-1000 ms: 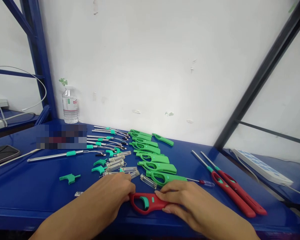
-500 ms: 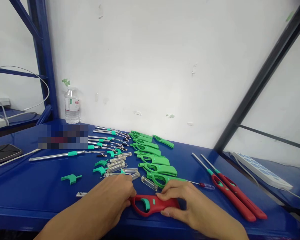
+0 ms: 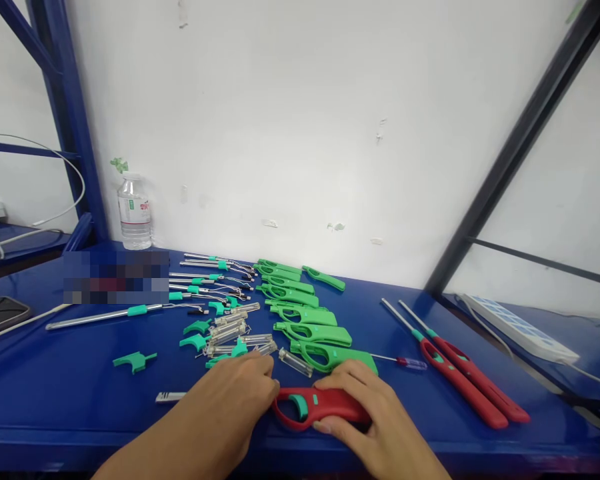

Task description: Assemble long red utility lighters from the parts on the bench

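Observation:
A red lighter [image 3: 337, 405] with a teal trigger lies near the front edge between my hands. My right hand [image 3: 375, 417] grips its body, thumb below and fingers on top. At the trigger-loop end, my left hand [image 3: 240, 393] is closed on the lighter's front part, which it mostly hides. A metal tube tip [image 3: 170, 397] sticks out to the left of my left hand. Just beyond the hands are a clear fuel tank [image 3: 295, 363] and a green handle shell [image 3: 333, 357].
Several metal rods [image 3: 105, 317] with wires, loose teal triggers [image 3: 135, 361] and more green shells [image 3: 313, 333] cover the blue table [image 3: 80, 387]. Two red lighters [image 3: 465, 387] and a screwdriver [image 3: 411, 363] lie right. A bottle [image 3: 135, 213], phone [image 3: 3, 315] and power strip [image 3: 520, 328] stand around.
The view has shifted slightly. The red lighter and both hands are a little further right, and my right hand now wraps more over the lighter's body.

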